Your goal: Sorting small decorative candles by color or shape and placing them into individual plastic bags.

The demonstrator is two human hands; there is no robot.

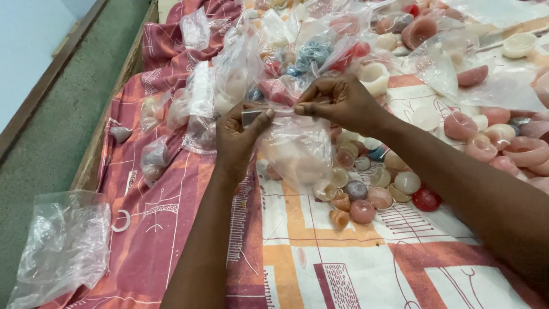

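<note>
near you lies an empty plastic bag (63, 246) on the patterned cloth (343, 269). your left hand (237, 137) and right hand (337, 103) pinch the top of a clear bag (297, 151) of pale pieces. beyond sit loose round stones (366, 194) and filled bags (240, 68).

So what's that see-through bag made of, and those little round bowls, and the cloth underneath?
The bag held by the left hand and right hand looks like thin clear plastic: glossy and crinkled. The little bowls seem polished stone, maybe onyx: smooth, shiny, slightly translucent pink and cream. The cloth looks like matte printed fabric, since it wrinkles.
</note>
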